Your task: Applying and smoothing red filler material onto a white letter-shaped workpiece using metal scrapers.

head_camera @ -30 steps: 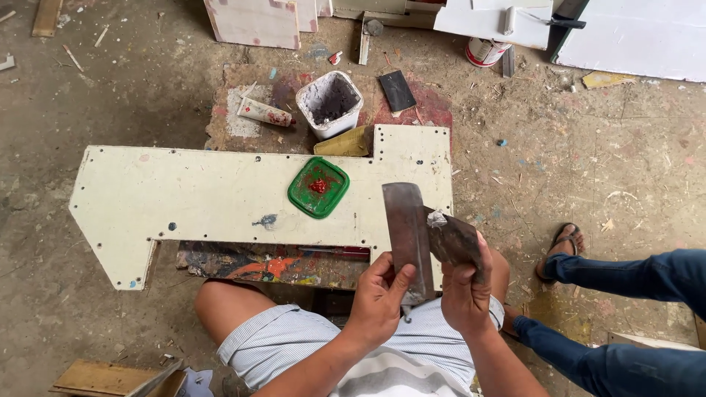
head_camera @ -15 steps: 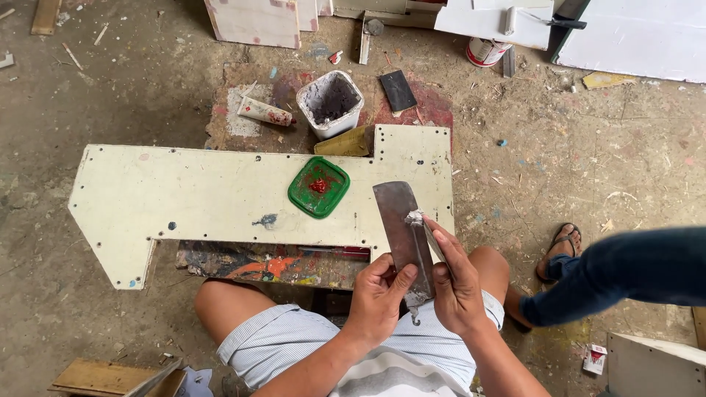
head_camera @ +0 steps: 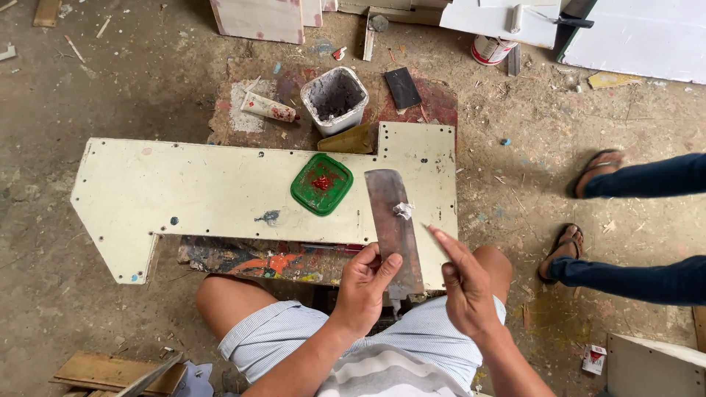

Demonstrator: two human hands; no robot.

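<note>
The left hand (head_camera: 365,283) grips the near end of a wide, dull metal blade (head_camera: 393,220) lying flat over a cream board (head_camera: 213,195). The right hand (head_camera: 465,283) pinches a thin scraper (head_camera: 435,239). A pale putty lump (head_camera: 403,211) sits on the blade. Beyond lie a square green lid (head_camera: 321,184) and a crusted tub (head_camera: 334,99).

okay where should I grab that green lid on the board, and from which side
Take the green lid by its raised rim, pinching two opposite edges from straight above. It lies flat on the cream board with red paste in its middle, so fingers should stay off the centre. Its left edge is freest; the wide scraper blade lies close on its right.
</note>
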